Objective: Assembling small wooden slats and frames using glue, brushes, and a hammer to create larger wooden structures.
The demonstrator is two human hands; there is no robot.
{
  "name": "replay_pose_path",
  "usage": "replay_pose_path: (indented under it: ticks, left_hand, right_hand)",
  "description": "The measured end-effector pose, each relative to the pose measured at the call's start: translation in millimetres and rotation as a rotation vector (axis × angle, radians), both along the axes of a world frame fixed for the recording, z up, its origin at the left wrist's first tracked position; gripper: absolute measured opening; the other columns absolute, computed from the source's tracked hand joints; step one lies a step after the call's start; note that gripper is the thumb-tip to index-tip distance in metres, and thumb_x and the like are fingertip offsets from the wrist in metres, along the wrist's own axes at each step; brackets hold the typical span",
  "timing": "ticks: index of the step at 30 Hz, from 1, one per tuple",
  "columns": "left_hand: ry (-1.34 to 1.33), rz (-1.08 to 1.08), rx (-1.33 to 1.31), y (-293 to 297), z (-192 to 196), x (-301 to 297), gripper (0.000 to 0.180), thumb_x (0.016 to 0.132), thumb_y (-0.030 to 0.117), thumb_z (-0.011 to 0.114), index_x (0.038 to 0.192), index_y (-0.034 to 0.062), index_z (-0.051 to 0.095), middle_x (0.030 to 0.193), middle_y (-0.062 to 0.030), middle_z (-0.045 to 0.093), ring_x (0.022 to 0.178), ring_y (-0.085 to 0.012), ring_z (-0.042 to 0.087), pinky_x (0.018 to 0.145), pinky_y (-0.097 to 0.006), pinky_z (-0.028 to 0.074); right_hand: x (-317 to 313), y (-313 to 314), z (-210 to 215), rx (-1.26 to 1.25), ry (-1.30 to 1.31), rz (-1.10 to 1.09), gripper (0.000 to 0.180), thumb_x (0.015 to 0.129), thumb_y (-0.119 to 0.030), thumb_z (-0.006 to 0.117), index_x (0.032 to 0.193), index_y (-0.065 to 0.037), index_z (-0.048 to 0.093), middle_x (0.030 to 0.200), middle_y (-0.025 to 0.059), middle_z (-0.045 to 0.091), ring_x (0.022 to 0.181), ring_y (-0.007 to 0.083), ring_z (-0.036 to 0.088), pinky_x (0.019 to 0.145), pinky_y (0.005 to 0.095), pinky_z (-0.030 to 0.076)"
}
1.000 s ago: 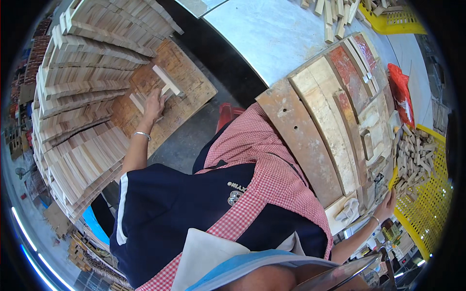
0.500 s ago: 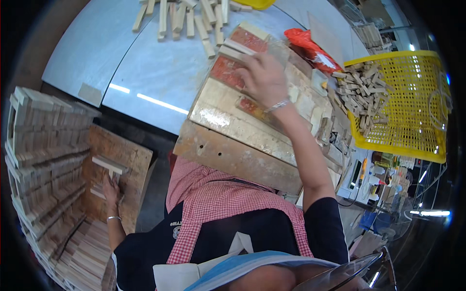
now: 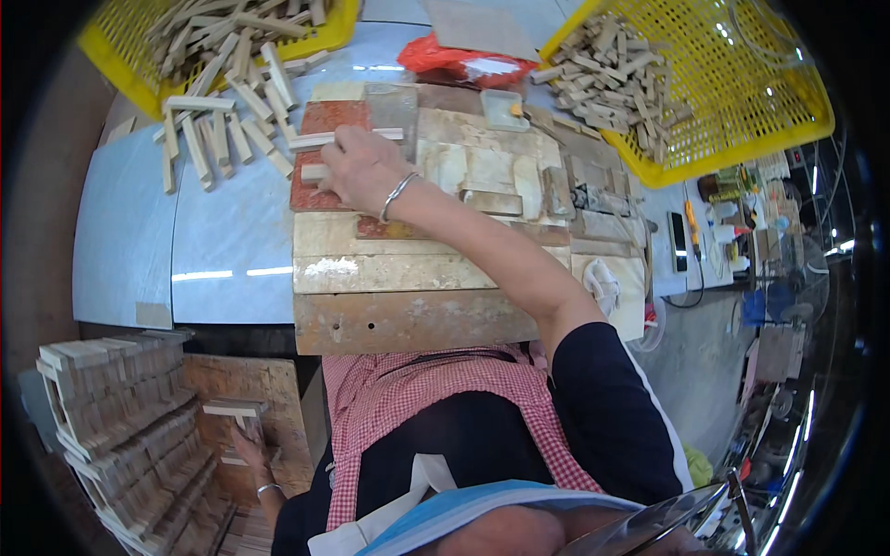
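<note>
My right hand (image 3: 363,169) bends over a red patch of the work board (image 3: 324,199). Its fingers close round a short wooden block (image 3: 313,173), and the fingertips meet a longer pale strip (image 3: 311,141); the hand hides part of both. Low at the left, my left hand (image 3: 250,447) grips the middle of an I-shaped wooden piece (image 3: 234,408), two strips joined by a short crossbar. This piece is in front of an upright brown panel (image 3: 278,389), beside tall stacks of similar pieces (image 3: 125,389).
Loose wooden sticks (image 3: 213,139) lie on the blue-white table (image 3: 232,241), below a yellow basket (image 3: 120,69) of sticks. Another yellow basket (image 3: 760,120) at the right holds short blocks (image 3: 621,83). A red plastic bag (image 3: 436,60) and a small clear tray (image 3: 503,109) stand beyond the board.
The view has swung, bringing the left basket into sight. My right hand has shifted toward me from the strip, and the short block now shows under it. My left hand keeps its grip.
</note>
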State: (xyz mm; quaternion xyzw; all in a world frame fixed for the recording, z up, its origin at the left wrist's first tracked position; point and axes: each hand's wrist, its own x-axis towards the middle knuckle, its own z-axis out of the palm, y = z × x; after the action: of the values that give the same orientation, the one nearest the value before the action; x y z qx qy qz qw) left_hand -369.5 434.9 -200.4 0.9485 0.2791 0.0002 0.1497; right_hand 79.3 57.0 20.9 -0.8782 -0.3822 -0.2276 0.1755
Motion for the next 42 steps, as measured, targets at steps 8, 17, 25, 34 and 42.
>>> replay_pose_path:
  ticks: [8,17,25,34,42]
  left_hand:
    - [-0.332,-0.052,-0.304,-46,92,70,0.033,0.096,0.015,0.051,0.123,-0.0042,0.048,0.113,-0.0205,0.058,0.102,-0.0329,0.057,0.084,-0.038,0.047]
    - [-0.499,-0.55,-0.221,-154,191,240,0.025,0.091,0.004,0.054,0.116,-0.0013,0.057,0.112,-0.0174,0.061,0.1,-0.0309,0.059,0.084,-0.039,0.047]
    - [-0.629,-1.16,-0.37,-330,220,381,0.036,0.084,0.002,0.057,0.12,-0.0012,0.055,0.118,-0.0175,0.059,0.112,-0.0339,0.055,0.096,-0.042,0.043]
    - [-0.496,-1.235,-0.232,-357,217,401,0.035,0.086,0.009,0.057,0.119,-0.0025,0.056,0.117,-0.0164,0.059,0.115,-0.033,0.051,0.098,-0.044,0.042]
    - [-0.473,-1.214,-0.287,-357,218,405,0.032,0.086,0.006,0.058,0.116,-0.0043,0.058,0.113,-0.0163,0.06,0.112,-0.0333,0.054,0.095,-0.042,0.044]
  right_hand:
    - [43,-148,6,0.459,0.683,-0.436,0.039,0.081,-0.022,0.071,0.112,-0.004,0.057,0.085,0.0103,0.066,0.062,0.0171,0.064,0.057,0.0305,0.053]
    - [60,-146,-42,0.486,0.885,-0.453,0.041,0.08,-0.014,0.071,0.119,-0.006,0.059,0.075,0.0051,0.063,0.055,0.0148,0.064,0.048,0.0271,0.053]
    - [45,-143,-36,0.257,0.619,-0.349,0.049,0.079,-0.024,0.07,0.122,-0.004,0.058,0.07,0.0072,0.06,0.052,0.0141,0.063,0.052,0.0289,0.053]
    - [82,-321,10,-0.167,0.496,-0.85,0.029,0.083,-0.018,0.053,0.109,-0.019,0.067,0.109,0.0131,0.064,0.099,0.0293,0.062,0.086,0.0414,0.049]
    - [107,-389,-18,-0.482,0.635,-0.837,0.025,0.089,-0.027,0.054,0.11,-0.024,0.067,0.105,0.0096,0.065,0.101,0.0297,0.061,0.087,0.0421,0.048]
